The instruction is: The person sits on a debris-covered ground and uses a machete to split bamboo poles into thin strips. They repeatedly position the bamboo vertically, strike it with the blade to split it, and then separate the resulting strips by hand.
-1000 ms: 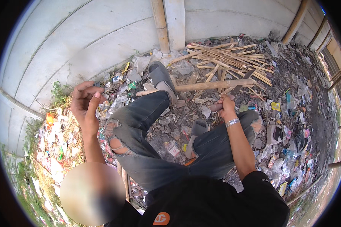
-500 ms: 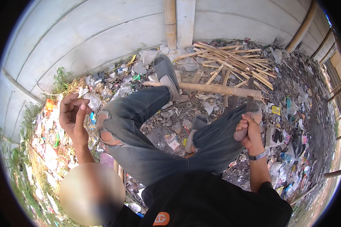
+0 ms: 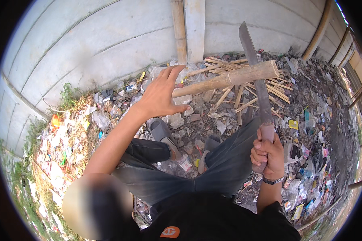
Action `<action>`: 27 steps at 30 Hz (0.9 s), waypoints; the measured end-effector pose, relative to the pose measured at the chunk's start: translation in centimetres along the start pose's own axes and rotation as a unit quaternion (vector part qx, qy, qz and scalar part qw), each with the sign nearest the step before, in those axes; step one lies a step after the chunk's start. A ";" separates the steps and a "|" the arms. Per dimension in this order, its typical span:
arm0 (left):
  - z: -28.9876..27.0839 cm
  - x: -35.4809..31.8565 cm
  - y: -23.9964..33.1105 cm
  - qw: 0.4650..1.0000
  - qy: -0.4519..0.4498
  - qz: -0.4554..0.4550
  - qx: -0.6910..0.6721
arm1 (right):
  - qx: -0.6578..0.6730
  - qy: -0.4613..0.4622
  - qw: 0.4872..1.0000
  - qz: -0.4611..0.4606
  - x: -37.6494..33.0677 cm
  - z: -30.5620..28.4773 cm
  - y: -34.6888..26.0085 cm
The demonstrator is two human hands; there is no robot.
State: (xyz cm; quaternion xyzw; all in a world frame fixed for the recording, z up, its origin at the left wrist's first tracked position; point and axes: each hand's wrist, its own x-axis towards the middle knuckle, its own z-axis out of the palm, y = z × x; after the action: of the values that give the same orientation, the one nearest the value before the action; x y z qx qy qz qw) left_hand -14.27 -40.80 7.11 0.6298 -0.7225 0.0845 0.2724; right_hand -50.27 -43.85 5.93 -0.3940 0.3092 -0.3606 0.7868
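Note:
My right hand [image 3: 266, 154] is closed around the handle of a machete [image 3: 263, 98], whose long dark blade points up and away. A bamboo pole [image 3: 225, 81] lies across the blade, hiding a short stretch of it near the pole's right end; whether the blade is lodged in the bamboo I cannot tell. At the pole's other end is my left hand [image 3: 159, 94], its fingers stretched and the thumb spread apart. That end of the pole is hidden behind the hand.
Split bamboo strips [image 3: 275, 89] lie heaped near the pale panel wall [image 3: 108, 36]. Plastic litter [image 3: 305, 168] covers much of the ground. A bamboo post [image 3: 179, 32] stands against the wall. My feet in grey slippers [image 3: 161, 129] are below the pole.
The machete has risen from beside my right leg, and the bamboo pole's right end has come up with it. My left hand has moved right to the pole. My left leg has drawn back.

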 end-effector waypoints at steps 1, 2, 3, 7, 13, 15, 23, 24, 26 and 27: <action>2.0 0.4 -1.5 0.999 0.013 0.014 0.035 | 0.004 -0.005 1.000 0.003 -0.1 0.0 -0.6; 3.9 0.5 -3.5 0.998 0.028 0.013 0.051 | 0.030 -0.047 0.998 0.003 0.0 -0.2 -1.2; 5.7 0.4 -5.5 0.997 0.044 0.009 0.068 | 0.055 -0.091 0.994 0.006 0.1 -0.5 -2.0; 7.1 0.1 -12.2 0.985 -0.059 -0.162 0.007 | 0.139 -0.203 0.969 0.035 1.5 -2.4 -4.1; -4.0 -5.7 -12.8 0.983 0.100 -0.113 0.104 | -0.304 0.044 0.941 -0.141 8.0 -2.2 -3.1; -6.5 -9.4 -12.5 0.976 0.077 -0.158 0.129 | -0.321 0.074 0.934 -0.141 11.3 -2.2 -2.3; -6.4 -24.3 -15.5 0.915 -0.019 -0.347 0.205 | -0.531 0.046 0.811 -0.243 21.7 -2.0 6.2; -6.4 -25.5 -15.2 0.913 -0.026 -0.354 0.201 | -0.550 0.043 0.797 -0.246 21.7 -1.0 7.5; -6.1 -27.5 -14.8 0.911 -0.033 -0.365 0.190 | -0.574 0.038 0.783 -0.236 21.6 0.8 9.0; -6.1 -28.2 -14.5 0.912 -0.033 -0.363 0.190 | -0.581 0.038 0.783 -0.219 21.2 1.3 9.5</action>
State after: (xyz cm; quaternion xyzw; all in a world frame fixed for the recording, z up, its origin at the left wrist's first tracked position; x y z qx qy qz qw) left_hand 2.99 -16.40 -5.07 0.8909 -0.4229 0.0953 0.1356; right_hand -34.55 -56.42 -5.70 -0.8195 0.3953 -0.2900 0.2967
